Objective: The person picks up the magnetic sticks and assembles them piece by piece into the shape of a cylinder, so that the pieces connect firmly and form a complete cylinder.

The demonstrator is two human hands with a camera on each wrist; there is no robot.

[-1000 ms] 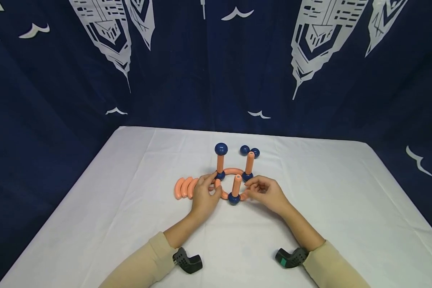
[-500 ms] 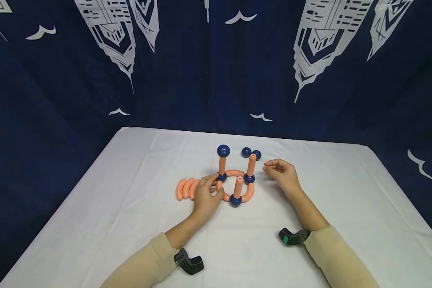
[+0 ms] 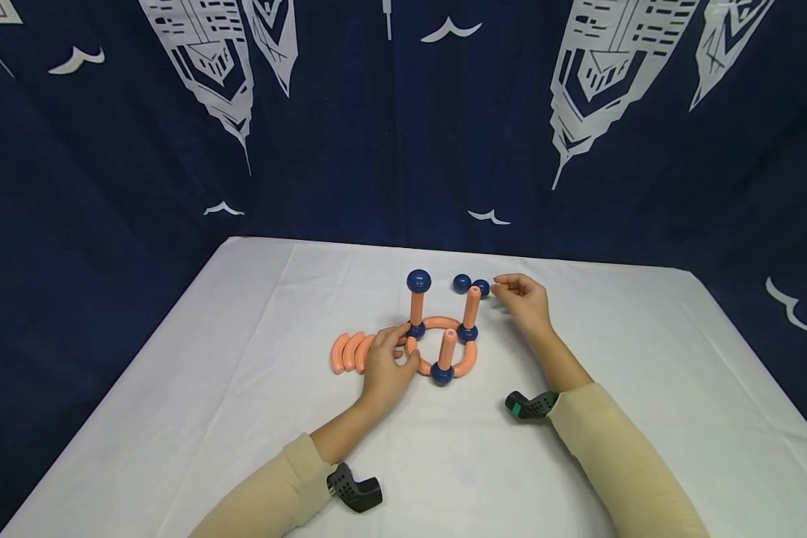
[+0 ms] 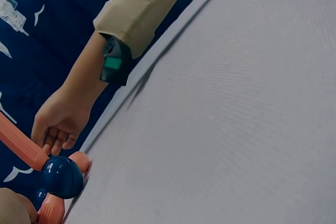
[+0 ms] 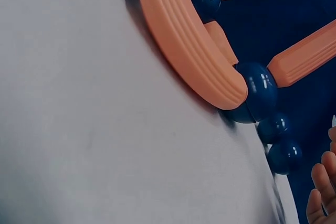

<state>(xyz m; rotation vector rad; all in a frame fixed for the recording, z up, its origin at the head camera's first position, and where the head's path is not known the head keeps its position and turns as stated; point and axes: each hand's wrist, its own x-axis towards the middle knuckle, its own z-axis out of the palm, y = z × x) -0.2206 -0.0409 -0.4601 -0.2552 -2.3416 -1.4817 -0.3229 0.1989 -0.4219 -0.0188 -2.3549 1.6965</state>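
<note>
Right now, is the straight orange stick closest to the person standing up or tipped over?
Standing up: in the head view, the closest stick rises from the blue ball at its foot, its bare end pointing upward.

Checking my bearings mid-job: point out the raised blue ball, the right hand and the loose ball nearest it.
Raised blue ball [image 3: 418, 281], head view: front middle.
Right hand [image 3: 524, 301], head view: middle of the hand.
Nearest loose ball [image 3: 484, 286], head view: exposed upper part.

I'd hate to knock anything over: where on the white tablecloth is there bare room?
Cloth lies bare right of the right hand, left of the loose curved orange pieces, and between the beige sleeves. It's crowded around the orange and blue ring frame, which the left hand touches, and beside two loose blue balls.
</note>
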